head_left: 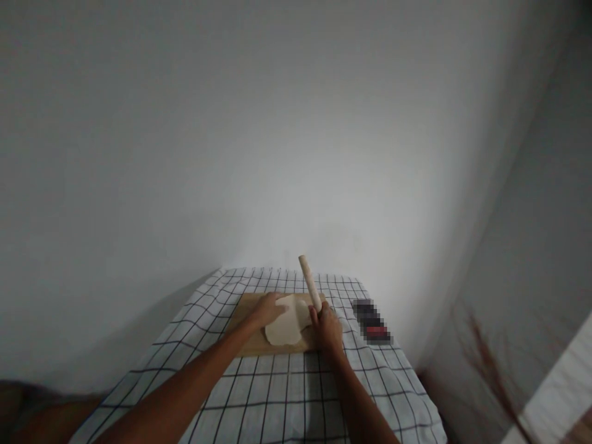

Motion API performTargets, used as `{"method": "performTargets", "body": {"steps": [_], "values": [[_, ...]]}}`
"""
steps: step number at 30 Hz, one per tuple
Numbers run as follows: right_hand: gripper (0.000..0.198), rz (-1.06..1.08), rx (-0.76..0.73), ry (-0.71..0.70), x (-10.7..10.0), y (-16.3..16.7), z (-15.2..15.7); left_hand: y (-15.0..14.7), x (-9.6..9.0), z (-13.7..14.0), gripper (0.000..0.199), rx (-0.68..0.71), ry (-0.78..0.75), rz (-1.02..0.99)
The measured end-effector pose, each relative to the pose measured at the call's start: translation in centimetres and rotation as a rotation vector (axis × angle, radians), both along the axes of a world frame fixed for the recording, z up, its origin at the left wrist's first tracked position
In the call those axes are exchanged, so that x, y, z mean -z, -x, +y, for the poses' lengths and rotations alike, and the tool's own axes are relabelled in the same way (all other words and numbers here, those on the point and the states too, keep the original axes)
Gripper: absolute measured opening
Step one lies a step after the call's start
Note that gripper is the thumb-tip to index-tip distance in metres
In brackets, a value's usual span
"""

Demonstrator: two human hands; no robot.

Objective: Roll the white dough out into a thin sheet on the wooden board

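A flat, uneven sheet of pale dough (283, 328) lies on a wooden board (252, 350). My left hand (269, 308) rests at the dough's left upper edge, fingers stretched out over it. In my right hand (327, 324), at the board's right side, is a wooden rolling pin (309, 282), gripped near its lower end. The pin tilts up and away to the left, its far end pointing toward the wall. Its lower end is hidden in my palm.
A white cloth with dark grid lines (272, 394) covers the table under the board. To the right lies a pixelated dark and red item (372, 322). A pale wall (296, 135) rises behind the table. Blurry brown dried stems (493, 370) stand at the lower right.
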State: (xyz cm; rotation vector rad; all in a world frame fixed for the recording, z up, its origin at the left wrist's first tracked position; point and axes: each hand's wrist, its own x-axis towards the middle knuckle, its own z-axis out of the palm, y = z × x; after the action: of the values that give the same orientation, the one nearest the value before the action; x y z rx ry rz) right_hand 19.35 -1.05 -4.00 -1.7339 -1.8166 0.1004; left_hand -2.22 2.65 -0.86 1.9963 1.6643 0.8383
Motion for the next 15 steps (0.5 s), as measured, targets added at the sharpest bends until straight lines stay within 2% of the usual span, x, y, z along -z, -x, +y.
{"method": "performTargets", "body": {"steps": [3,5,8,10,13,15], "values": [[0.039,0.002,-0.022,-0.006,-0.1,-0.1,0.0,0.8,0.1,-0.1,0.029,0.023,-0.012,0.033],[0.037,-0.008,-0.036,0.002,-0.6,-0.3,0.0,1.6,0.7,-0.8,0.035,-0.042,-0.119,0.153],[0.036,-0.022,-0.088,0.085,-1.8,-1.1,-0.5,3.1,2.1,-2.0,0.043,-0.167,-0.300,0.324],[0.034,-0.001,-0.182,0.125,-2.4,-1.8,-1.8,4.0,2.9,-2.5,0.038,-0.235,-0.283,0.355],[0.038,0.027,-0.263,0.006,-2.2,-2.8,-5.1,4.7,3.6,-2.7,0.035,-0.355,-0.210,0.328],[0.035,-0.078,-0.261,0.095,-1.7,-3.1,-7.6,4.7,3.6,-2.8,0.034,-0.372,-0.230,0.327]]}}
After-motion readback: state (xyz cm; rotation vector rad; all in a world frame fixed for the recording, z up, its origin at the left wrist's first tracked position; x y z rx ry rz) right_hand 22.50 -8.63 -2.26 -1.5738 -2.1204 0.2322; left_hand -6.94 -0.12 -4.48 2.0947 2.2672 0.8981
